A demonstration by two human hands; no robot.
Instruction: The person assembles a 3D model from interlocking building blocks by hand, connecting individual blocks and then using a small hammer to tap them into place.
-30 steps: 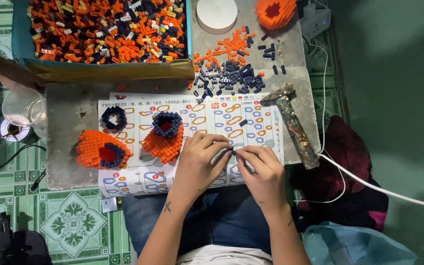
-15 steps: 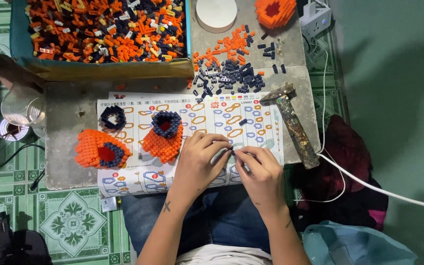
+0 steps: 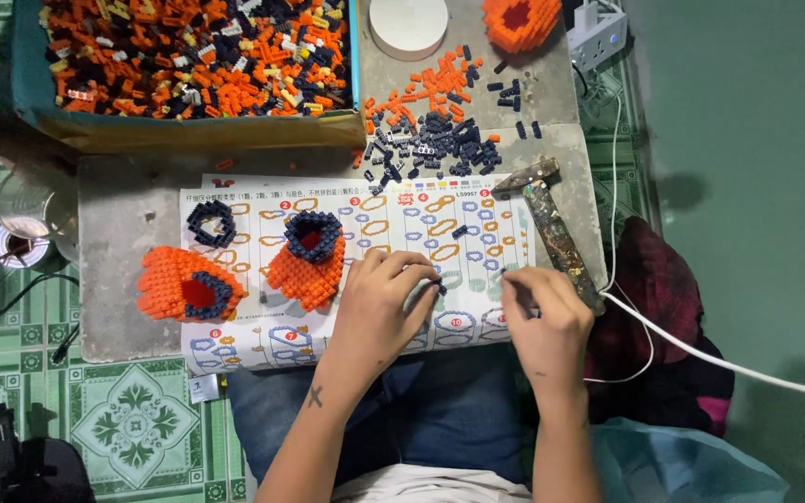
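Person seated at bench (image 3: 123, 242), mid-assembly of small brick model. Left hand (image 3: 379, 303) pinches dark brick (image 3: 441, 288) over instruction sheet (image 3: 393, 224); right hand (image 3: 538, 317) curled, contents unclear. Next move likely needs precise pressing of piece. Orange model sections (image 3: 307, 265) alongside.

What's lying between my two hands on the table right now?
In the head view, only the printed instruction sheet lies between the left hand and right hand.

The two hands, pressed together over the instruction sheet (image 3: 365, 270) a moment ago, have parted. The right hand (image 3: 544, 321) has drawn away to the right, while the left hand (image 3: 382, 312) now seems to pinch a small dark brick (image 3: 441, 288) alone in its fingers (image 3: 421, 277).
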